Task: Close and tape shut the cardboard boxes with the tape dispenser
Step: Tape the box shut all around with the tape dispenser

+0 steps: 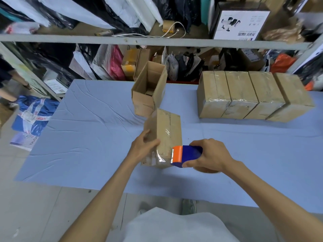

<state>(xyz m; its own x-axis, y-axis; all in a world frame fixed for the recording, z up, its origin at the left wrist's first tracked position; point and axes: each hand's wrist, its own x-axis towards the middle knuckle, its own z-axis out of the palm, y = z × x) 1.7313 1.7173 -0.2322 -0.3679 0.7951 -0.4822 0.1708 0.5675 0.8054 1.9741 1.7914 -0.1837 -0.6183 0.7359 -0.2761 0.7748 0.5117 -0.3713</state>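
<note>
Right hand (208, 154) presses tape dispenser (186, 155) against box (165, 135).

Both forearms are bare from elbow to wrist, with no sleeve, watch or glove showing. The left hand (142, 148) and right hand (208, 155) wear no rings. A plain white shirt (174, 226) covers the chest.
</note>
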